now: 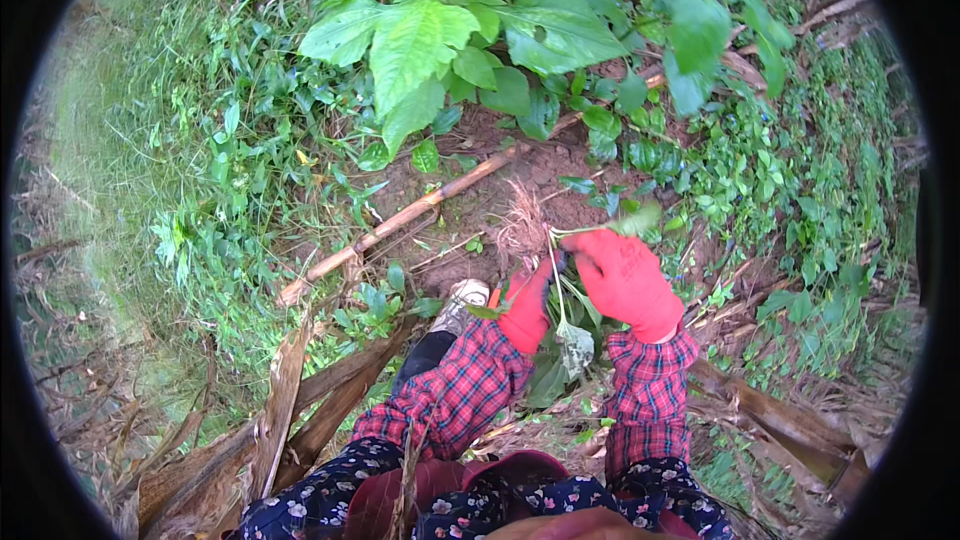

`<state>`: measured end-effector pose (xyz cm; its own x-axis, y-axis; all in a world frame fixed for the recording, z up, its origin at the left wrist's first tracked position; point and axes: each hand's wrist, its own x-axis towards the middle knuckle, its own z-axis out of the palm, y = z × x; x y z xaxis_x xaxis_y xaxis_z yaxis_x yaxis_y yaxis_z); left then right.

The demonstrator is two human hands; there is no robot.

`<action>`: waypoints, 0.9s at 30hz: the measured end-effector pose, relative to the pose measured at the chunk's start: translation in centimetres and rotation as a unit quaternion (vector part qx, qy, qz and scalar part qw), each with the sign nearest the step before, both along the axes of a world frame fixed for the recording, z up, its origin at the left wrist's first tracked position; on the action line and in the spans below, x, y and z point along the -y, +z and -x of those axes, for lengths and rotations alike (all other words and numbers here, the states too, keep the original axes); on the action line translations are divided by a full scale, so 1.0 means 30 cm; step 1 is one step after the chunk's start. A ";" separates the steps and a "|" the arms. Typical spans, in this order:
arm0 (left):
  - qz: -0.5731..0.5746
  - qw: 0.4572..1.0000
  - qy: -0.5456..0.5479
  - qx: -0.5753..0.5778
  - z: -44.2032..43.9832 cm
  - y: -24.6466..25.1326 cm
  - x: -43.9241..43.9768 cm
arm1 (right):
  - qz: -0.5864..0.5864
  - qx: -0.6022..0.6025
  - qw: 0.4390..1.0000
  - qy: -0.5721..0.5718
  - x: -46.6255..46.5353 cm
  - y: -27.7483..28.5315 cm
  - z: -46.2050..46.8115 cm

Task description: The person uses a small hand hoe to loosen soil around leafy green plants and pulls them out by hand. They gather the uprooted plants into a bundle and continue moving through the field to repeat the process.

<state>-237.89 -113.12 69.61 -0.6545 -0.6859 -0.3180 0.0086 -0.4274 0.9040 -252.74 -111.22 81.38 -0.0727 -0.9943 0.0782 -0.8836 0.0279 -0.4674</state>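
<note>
My left hand (pixel 527 309), in a red glove with dark fingertips, is closed around the base of an uprooted leafy plant. The plant's pale, fibrous root clump (pixel 525 229) points up and away from me, with soil on it. Its green leaves hang below my hands, one of them a pale, spotted leaf (pixel 576 349). My right hand (pixel 626 281), also in a red glove, is at the plant's stalks just right of my left hand, its fingertips curled at a thin stem. A small orange piece shows beside my left hand; what it belongs to is hidden.
A long dry stalk (pixel 442 191) lies diagonally over brown soil (pixel 559 165) beyond my hands. A broad-leaved green plant (pixel 465 30) stands at the top. Low weeds (pixel 225 165) grow on both sides. Dry stalks (pixel 322 390) lie near my shoe (pixel 461 304).
</note>
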 end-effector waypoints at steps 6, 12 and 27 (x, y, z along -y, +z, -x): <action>0.076 0.995 0.011 0.069 0.116 -0.064 -0.022 | 0.168 0.040 0.973 0.151 0.742 -0.047 -0.290; 0.108 0.987 0.011 0.114 0.081 -0.170 -0.005 | 0.086 -0.229 0.969 0.048 1.119 -0.252 0.188; -0.077 0.990 0.059 0.106 0.163 -0.144 -0.074 | 0.186 0.268 0.889 -0.322 0.198 -0.782 0.501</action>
<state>-242.80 -110.90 65.27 -0.4799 -0.6857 -0.5473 -0.1169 -0.5683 0.8145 -267.75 -117.16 57.92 -0.7435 -0.6455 0.1750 -0.3878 0.2029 -0.8991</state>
